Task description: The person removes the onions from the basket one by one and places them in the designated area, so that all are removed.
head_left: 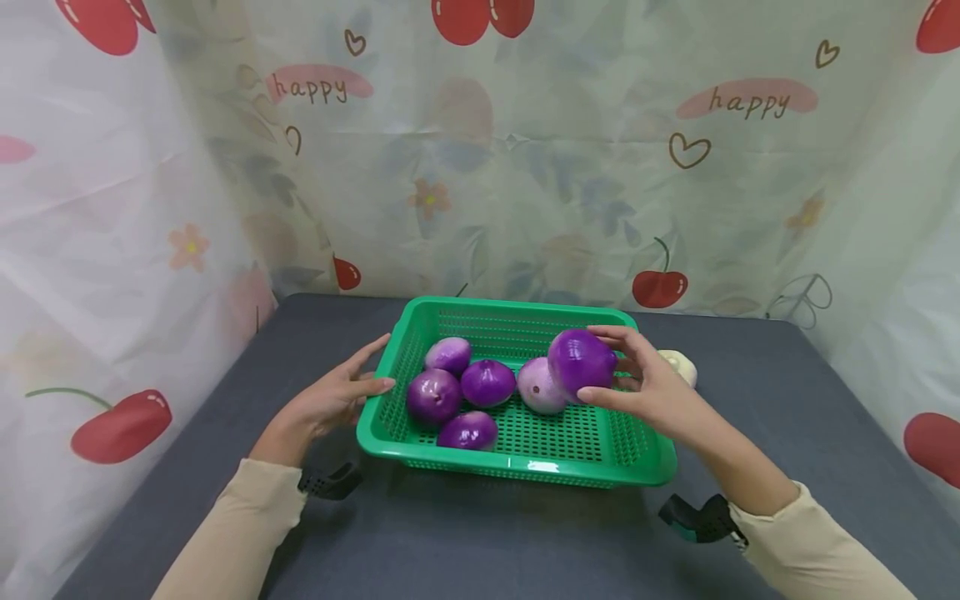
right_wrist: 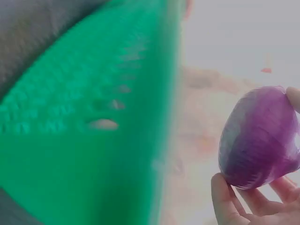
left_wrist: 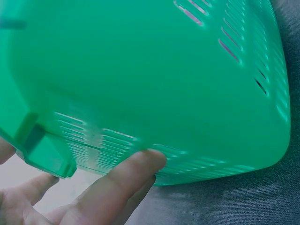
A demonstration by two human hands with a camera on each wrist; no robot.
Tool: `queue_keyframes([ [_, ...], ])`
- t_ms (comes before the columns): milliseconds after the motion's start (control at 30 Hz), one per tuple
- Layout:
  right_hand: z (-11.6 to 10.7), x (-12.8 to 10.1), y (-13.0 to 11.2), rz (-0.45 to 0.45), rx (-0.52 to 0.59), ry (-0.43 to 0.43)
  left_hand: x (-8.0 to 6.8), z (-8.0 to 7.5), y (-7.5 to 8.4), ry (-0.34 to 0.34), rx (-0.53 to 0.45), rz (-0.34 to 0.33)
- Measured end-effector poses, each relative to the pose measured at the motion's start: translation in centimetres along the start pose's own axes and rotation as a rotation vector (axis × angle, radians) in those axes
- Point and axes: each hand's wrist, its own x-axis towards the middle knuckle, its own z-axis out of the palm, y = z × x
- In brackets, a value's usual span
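While right hand (head_left: 651,385) grips purple onion (head_left: 581,363) over green basket (head_left: 525,467), left hand (head_left: 330,400) relaxed at rim

You get bright, even light with soft shadows under the basket (head_left: 517,462); both wrist views are blurred close-ups.

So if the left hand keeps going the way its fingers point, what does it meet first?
The left hand already has a fingertip at the left wall of the green basket; pushing on, it would press that wall first, with the purple onions beyond.

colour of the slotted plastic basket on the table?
Green: the slotted plastic basket is solid green all over, clearest in the head view.
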Motion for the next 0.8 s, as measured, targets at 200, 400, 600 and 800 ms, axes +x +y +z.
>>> queue_keyframes([
  [200,-2.6,-1.1,-0.6,-0.043,-0.004,0.091,0.0,0.0,0.0,-0.016,-0.030,0.006],
  [400,-5.2,-2.1,-0.1,-0.052,-0.039,0.201,0.0,0.1,0.0,-0.017,-0.030,0.003],
  [600,-7.3,-3.0,0.9,-0.009,-0.112,0.301,0.0,0.1,0.0,-0.011,-0.026,0.002],
  [800,-9.4,-3.5,2.2,0.095,-0.113,0.359,0.0,0.2,0.1,-0.007,-0.031,-0.003],
])
